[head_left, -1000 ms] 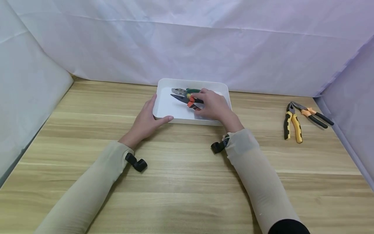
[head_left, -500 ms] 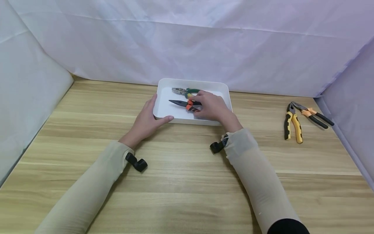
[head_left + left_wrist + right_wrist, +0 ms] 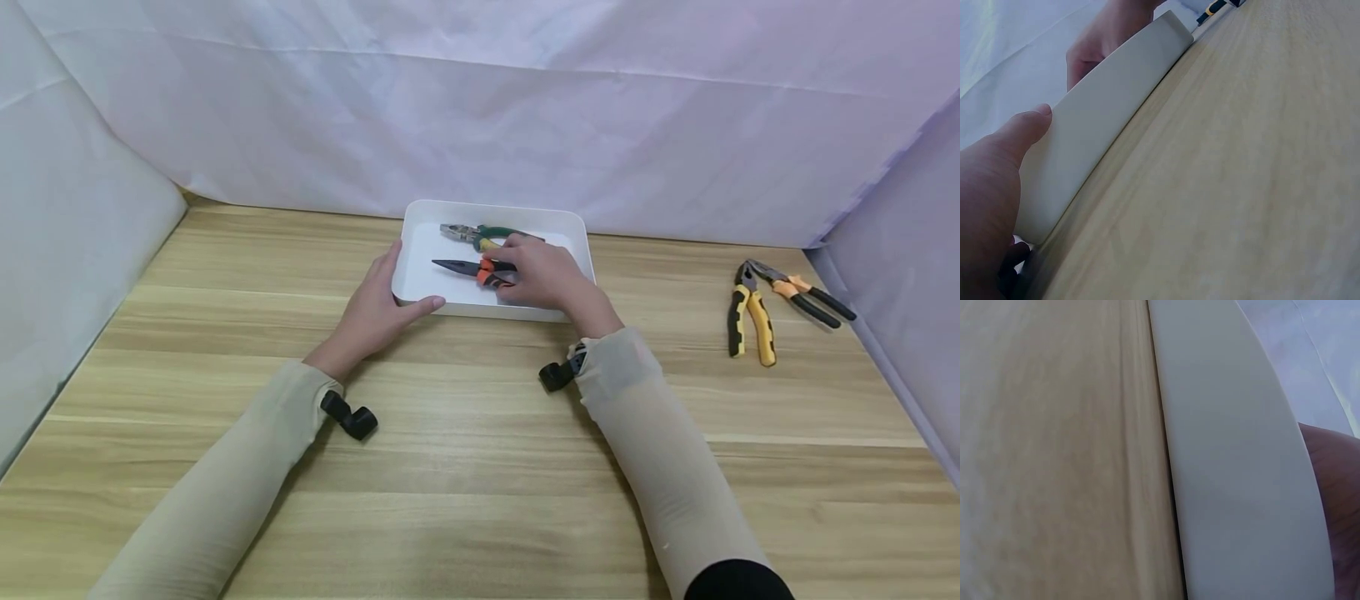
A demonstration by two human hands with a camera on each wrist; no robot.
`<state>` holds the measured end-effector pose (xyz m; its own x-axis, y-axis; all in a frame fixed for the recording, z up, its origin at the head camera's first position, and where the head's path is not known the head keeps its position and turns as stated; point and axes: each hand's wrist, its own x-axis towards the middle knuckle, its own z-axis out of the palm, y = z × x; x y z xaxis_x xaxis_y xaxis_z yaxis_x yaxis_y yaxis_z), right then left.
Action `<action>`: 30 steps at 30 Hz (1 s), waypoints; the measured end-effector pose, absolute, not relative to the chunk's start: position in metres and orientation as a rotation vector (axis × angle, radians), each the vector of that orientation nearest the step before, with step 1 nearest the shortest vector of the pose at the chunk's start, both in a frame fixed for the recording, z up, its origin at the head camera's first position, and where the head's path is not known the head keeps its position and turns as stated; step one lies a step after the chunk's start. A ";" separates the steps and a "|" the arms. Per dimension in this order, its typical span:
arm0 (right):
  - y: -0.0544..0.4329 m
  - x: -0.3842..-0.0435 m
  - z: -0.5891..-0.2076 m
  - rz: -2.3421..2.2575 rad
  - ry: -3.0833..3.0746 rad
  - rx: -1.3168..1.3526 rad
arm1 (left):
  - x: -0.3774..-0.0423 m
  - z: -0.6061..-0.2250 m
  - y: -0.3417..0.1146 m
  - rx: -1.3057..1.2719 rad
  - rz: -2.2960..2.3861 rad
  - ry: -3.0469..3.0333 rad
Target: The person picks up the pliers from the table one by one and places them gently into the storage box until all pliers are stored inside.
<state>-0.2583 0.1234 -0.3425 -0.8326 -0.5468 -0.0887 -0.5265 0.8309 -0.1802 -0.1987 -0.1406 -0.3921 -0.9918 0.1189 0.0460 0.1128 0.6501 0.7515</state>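
Straddling the near left corner of a white tray (image 3: 417,279), the left hand (image 3: 373,307) lies with fingers extended along the side wall and thumb laid against the front wall, as the left-wrist view confirms. Within the tray, toward its back wall, rest green-handled pliers (image 3: 480,237), blunt jaws pointing left. Nearer the front, long-nose pliers (image 3: 480,270) with dark jaws also point left; their orange-and-black handles are gripped by the curled fingers of the right hand (image 3: 546,273), which hides the handle ends. Well apart, at far right on the wooden table (image 3: 465,467), lie yellow-and-black pliers (image 3: 746,283) and, just beside them, orange-and-black pliers (image 3: 787,289).
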 end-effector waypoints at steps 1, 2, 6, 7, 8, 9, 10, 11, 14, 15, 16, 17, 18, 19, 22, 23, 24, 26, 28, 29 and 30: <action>0.124 -0.258 -0.343 -0.222 2.869 -0.851 | -0.199 -0.392 -0.141 0.200 1.294 2.847; 0.124 -0.258 -0.343 -0.220 2.865 -0.855 | -0.199 -0.392 -0.141 0.201 1.293 2.847; 0.124 -0.259 -0.342 -0.188 2.847 -0.889 | -0.198 -0.392 -0.141 0.200 1.286 2.850; 0.124 -0.259 -0.342 -0.180 2.842 -0.896 | -0.198 -0.392 -0.141 0.201 1.286 2.849; 0.124 -0.259 -0.342 -0.173 2.838 -0.902 | -0.198 -0.392 -0.141 0.201 1.287 2.848; 0.124 -0.259 -0.342 -0.168 2.834 -0.907 | -0.198 -0.392 -0.141 0.200 1.288 2.848; 0.124 -0.259 -0.342 -0.166 2.830 -0.908 | -0.198 -0.392 -0.141 0.200 1.288 2.847; 0.124 -0.259 -0.342 -0.168 2.827 -0.906 | -0.198 -0.392 -0.141 0.200 1.290 2.847; 0.123 -0.259 -0.342 -0.180 2.816 -0.900 | -0.199 -0.392 -0.141 0.203 1.294 2.849; 0.123 -0.258 -0.341 -0.185 2.813 -0.898 | -0.199 -0.392 -0.141 0.203 1.295 2.850; 0.123 -0.258 -0.341 -0.189 2.809 -0.894 | -0.199 -0.392 -0.141 0.204 1.297 2.850; 0.123 -0.258 -0.341 -0.190 2.806 -0.892 | -0.199 -0.392 -0.141 0.206 1.300 2.849; 0.123 -0.257 -0.340 -0.193 2.802 -0.888 | -0.199 -0.392 -0.141 0.206 1.300 2.849; 0.123 -0.257 -0.340 -0.193 2.800 -0.884 | -0.198 -0.392 -0.141 0.207 1.301 2.849; 0.124 -0.257 -0.340 -0.195 2.794 -0.870 | -0.198 -0.391 -0.140 0.210 1.302 2.849; 0.124 -0.257 -0.340 -0.196 2.793 -0.867 | -0.198 -0.391 -0.141 0.211 1.302 2.850; 0.124 -0.257 -0.340 -0.199 2.792 -0.865 | -0.198 -0.391 -0.140 0.213 1.301 2.850; 0.124 -0.257 -0.340 -0.208 2.793 -0.863 | -0.198 -0.392 -0.140 0.214 1.299 2.850; 0.125 -0.257 -0.340 -0.222 2.793 -0.862 | -0.198 -0.392 -0.140 0.212 1.296 2.849; 0.125 -0.257 -0.340 -0.228 2.794 -0.863 | -0.198 -0.392 -0.140 0.211 1.295 2.849; 0.125 -0.257 -0.340 -0.235 2.794 -0.864 | -0.198 -0.392 -0.140 0.212 1.296 2.848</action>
